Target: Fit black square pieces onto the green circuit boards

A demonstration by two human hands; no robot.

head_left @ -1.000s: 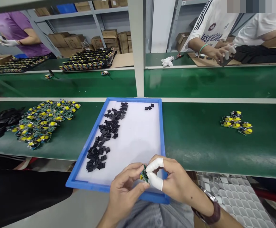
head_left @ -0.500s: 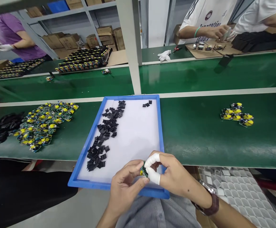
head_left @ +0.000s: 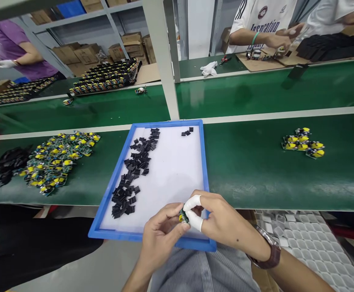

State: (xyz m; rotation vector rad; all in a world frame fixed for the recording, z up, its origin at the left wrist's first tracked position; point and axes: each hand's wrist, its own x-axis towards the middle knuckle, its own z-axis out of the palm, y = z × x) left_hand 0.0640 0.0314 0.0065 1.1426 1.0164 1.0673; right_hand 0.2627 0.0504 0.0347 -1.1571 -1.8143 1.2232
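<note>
A small green circuit board (head_left: 183, 216) is pinched between both my hands over the near edge of a blue tray (head_left: 116, 178). My left hand (head_left: 161, 235) grips it from the left with thumb and fingers closed. My right hand (head_left: 222, 225), with white finger cots on thumb and forefinger, pinches it from the right. Several small black parts (head_left: 136, 166) lie in a strip on the tray's white liner, and a few more black parts (head_left: 187, 132) sit at its far right corner.
A heap of green and yellow boards (head_left: 56, 156) and a pile of black pieces (head_left: 8, 162) lie on the green belt to the left. A small cluster of boards (head_left: 303, 142) sits right. A grey moulded tray (head_left: 304, 247) lies lower right. Other people work across the far bench (head_left: 268, 32).
My hands keep their pinch on the board and have shifted slightly up the picture as my head moved. The people opposite have moved their hands.
</note>
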